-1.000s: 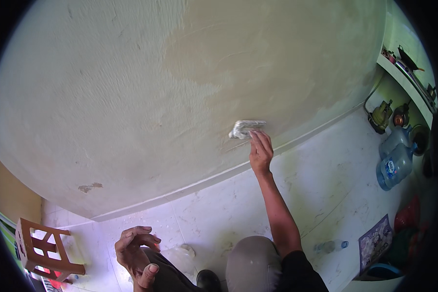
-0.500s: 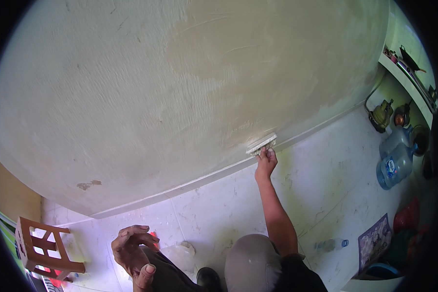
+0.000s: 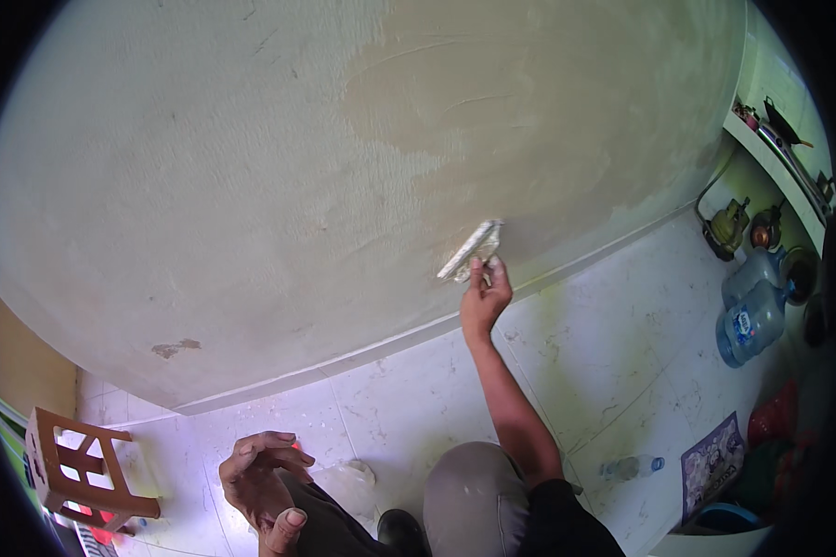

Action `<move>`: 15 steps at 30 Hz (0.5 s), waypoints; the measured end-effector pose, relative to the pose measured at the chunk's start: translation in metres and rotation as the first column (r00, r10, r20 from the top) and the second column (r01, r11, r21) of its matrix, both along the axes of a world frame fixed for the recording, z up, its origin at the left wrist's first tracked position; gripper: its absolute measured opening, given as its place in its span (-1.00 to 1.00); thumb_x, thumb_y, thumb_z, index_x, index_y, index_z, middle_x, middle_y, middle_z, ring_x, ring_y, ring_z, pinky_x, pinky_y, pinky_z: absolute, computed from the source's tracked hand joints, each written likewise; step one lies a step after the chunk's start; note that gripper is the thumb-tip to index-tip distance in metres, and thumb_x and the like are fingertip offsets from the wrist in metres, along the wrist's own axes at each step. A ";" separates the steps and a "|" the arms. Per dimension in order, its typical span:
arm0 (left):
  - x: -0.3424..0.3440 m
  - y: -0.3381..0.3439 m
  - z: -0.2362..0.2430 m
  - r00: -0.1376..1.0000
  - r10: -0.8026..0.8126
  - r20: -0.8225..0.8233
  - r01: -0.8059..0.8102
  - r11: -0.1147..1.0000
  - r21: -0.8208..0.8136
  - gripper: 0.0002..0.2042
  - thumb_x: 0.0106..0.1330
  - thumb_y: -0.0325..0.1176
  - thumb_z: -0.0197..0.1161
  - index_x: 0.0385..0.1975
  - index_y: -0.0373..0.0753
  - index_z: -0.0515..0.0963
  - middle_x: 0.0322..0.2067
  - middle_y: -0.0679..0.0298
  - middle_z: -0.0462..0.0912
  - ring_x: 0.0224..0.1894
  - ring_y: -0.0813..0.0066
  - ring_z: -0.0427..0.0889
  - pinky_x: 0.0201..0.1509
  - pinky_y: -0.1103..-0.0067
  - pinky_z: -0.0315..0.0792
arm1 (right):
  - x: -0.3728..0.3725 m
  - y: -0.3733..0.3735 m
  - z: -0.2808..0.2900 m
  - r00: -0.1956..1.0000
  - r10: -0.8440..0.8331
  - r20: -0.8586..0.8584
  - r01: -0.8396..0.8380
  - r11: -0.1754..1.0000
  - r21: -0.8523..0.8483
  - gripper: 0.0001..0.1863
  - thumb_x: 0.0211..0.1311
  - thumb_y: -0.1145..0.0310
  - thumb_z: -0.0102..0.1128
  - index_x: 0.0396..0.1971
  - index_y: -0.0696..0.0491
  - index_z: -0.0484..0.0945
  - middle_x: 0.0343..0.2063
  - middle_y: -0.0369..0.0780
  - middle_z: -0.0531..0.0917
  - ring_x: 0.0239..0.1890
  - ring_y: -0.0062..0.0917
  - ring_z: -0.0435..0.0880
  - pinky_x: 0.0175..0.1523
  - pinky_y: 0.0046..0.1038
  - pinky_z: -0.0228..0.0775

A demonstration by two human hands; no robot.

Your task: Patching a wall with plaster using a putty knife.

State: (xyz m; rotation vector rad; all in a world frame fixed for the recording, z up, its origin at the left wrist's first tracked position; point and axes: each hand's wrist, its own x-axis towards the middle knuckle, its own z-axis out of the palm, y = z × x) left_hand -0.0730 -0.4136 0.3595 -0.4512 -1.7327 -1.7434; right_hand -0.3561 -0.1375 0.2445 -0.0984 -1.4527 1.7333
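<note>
My right hand grips a wide putty knife smeared with whitish paste. Its blade lies against the wall, a little above the baseboard and slanted up to the right. A darker, smoother beige coat covers the wall's upper right part; the left part is paler and rippled. Over my left thigh, my left hand hovers empty, its fingers curved and thumb apart.
A brown plastic stool lies tipped at the lower left. Near my left leg is a whitish plastic bag. On the right are large blue water jugs, a small bottle, a gas cylinder and a shelf.
My right hand has moved up and left along the wall, away from the baseboard, and the putty knife has turned steeper. My left hand stays nearly where it was.
</note>
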 end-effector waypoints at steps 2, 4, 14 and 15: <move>0.001 0.000 0.001 0.999 -0.045 0.010 0.044 0.998 0.036 -0.16 0.02 -0.01 0.49 0.31 -0.17 0.25 -0.08 -0.13 0.51 -0.44 0.30 0.62 -0.40 0.51 0.53 | 0.009 -0.016 -0.001 0.987 -0.140 -0.073 0.156 0.939 0.305 -0.75 0.33 0.50 0.26 -0.07 0.27 0.52 -0.17 -0.14 0.63 -0.17 -0.50 0.63 -0.13 -0.45 0.53; 0.001 -0.001 0.001 0.999 -0.038 0.011 0.038 0.999 0.036 -0.16 0.03 0.00 0.48 0.30 -0.17 0.26 -0.08 -0.13 0.52 -0.44 0.30 0.62 -0.38 0.51 0.53 | 0.021 -0.039 -0.009 0.983 -0.130 -0.126 0.178 0.815 0.552 -0.76 0.28 0.54 0.25 -0.08 0.23 0.51 -0.20 0.01 0.61 -0.13 -0.04 0.63 -0.04 -0.23 0.50; -0.004 -0.001 -0.003 0.998 -0.065 0.016 0.065 0.998 -0.008 -0.19 0.04 0.03 0.47 0.26 -0.21 0.28 -0.11 -0.13 0.52 -0.44 0.31 0.62 -0.32 0.46 0.57 | 0.026 0.054 -0.029 0.952 -0.180 -0.248 0.306 0.581 0.754 -0.65 0.15 0.68 0.23 -0.03 0.18 0.60 -0.07 -0.06 0.64 0.01 -0.15 0.62 0.09 -0.21 0.51; -0.004 -0.002 -0.004 0.998 -0.061 0.018 0.061 0.998 -0.011 -0.19 0.04 0.03 0.47 0.26 -0.21 0.28 -0.11 -0.13 0.52 -0.44 0.31 0.62 -0.32 0.46 0.57 | 0.018 0.065 -0.020 0.948 -0.182 -0.262 0.319 0.574 0.754 -0.66 0.15 0.69 0.22 -0.03 0.19 0.60 -0.08 -0.05 0.65 0.01 -0.13 0.62 0.10 -0.21 0.50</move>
